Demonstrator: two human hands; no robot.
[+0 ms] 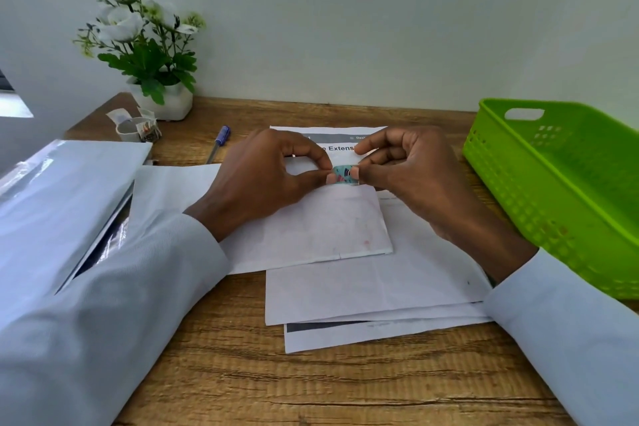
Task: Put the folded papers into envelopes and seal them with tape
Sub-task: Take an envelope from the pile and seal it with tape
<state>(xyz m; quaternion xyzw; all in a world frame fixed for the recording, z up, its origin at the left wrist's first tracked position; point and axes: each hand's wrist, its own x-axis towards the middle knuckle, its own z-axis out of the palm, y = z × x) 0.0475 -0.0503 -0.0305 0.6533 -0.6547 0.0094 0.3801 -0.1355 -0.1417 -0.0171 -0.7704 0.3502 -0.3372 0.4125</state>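
I see a short strip of teal patterned tape (343,175) held at the top edge of a white envelope (311,228), which lies flat on the wooden desk (311,387) over loose sheets of paper (373,287). My left hand (266,180) pinches the tape's left end between thumb and forefinger, other fingers curled; my right hand (408,176) pinches the right end likewise. At 12 o'clock of the envelope a printed sheet (328,135) reads "Extens", the rest hidden. A green basket (560,190) sits at 3 o'clock
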